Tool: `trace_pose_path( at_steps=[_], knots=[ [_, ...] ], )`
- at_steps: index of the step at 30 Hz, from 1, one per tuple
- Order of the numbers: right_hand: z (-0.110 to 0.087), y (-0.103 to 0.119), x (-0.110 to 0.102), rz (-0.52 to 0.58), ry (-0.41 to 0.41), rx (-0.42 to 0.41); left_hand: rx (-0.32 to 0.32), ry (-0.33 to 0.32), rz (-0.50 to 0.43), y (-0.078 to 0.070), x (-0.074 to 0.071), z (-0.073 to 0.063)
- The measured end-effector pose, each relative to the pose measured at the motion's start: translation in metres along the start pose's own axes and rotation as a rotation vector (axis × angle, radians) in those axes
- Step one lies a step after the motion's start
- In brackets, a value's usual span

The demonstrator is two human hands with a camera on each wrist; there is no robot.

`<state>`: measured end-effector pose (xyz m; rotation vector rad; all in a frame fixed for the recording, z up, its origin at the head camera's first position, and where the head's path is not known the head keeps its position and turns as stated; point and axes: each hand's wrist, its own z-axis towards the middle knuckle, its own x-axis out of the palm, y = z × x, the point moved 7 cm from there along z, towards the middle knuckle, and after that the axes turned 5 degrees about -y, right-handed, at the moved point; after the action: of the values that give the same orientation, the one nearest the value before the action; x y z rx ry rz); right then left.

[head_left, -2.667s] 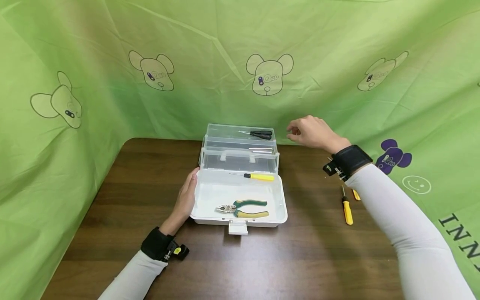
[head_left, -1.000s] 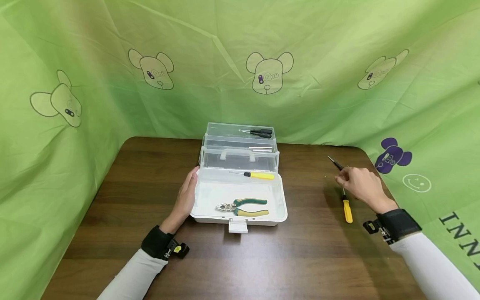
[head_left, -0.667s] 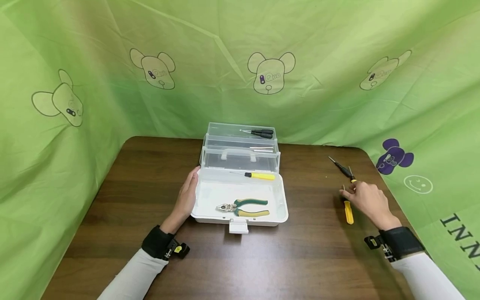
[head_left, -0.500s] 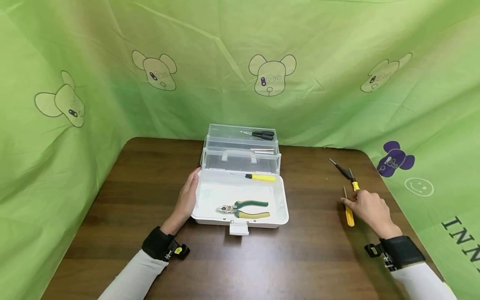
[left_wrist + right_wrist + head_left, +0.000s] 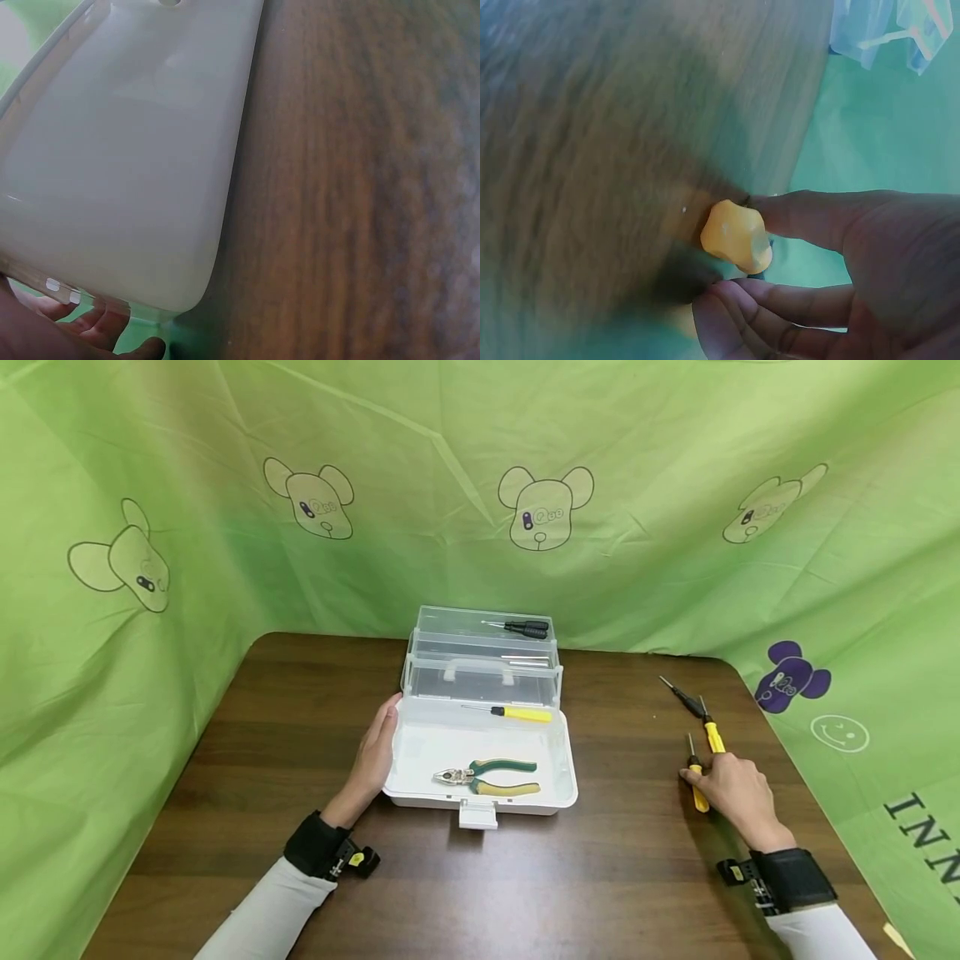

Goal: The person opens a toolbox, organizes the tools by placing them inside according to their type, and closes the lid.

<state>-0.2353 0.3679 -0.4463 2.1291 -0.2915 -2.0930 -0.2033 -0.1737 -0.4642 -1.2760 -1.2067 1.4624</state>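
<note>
A white toolbox [image 5: 427,801] stands open, its clear tiered trays [image 5: 480,681] raised at the back. My left hand [image 5: 373,756] grips its left wall, the fingers [image 5: 105,330] reaching round the corner in the left wrist view. Inside lie green-and-yellow pliers [image 5: 495,778]; a yellow-handled screwdriver [image 5: 525,714] lies at the front tray. At the table's right, my right hand [image 5: 741,793] has thumb and fingers round the handle of another yellow screwdriver [image 5: 735,234], whose shaft points away. Just beyond the knuckles lies one more yellow screwdriver [image 5: 714,739], its tip beside a black screwdriver [image 5: 687,700].
The upper trays hold black-handled tools [image 5: 527,628] and thin metal rods [image 5: 525,660]. A green cloth [image 5: 405,560] printed with bear heads hangs behind and beside the brown wooden table [image 5: 622,877]. The box's latch [image 5: 477,814] sticks out in front.
My right hand has moved from beside the raised trays to the right, then back towards me along the screwdrivers to the nearest handle. My left hand stays on the toolbox.
</note>
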Motion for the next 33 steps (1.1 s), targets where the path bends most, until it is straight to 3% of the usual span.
trace_pose_path(
  at_steps=[9,18,28,33],
  knots=[
    [-0.002,0.007,-0.002,0.008,-0.066,-0.028,0.001,0.004,-0.007,-0.002,0.001,0.001],
    [0.002,0.022,-0.005,0.012,-0.106,-0.124,0.001,-0.006,0.007,-0.001,-0.001,0.001],
    [0.007,0.063,-0.024,0.067,-0.256,-0.287,0.005,-0.001,-0.005,-0.001,0.001,0.000],
    [0.008,0.089,-0.036,0.099,-0.282,-0.354,0.009,-0.005,-0.008,-0.002,0.000,-0.001]
  ],
)
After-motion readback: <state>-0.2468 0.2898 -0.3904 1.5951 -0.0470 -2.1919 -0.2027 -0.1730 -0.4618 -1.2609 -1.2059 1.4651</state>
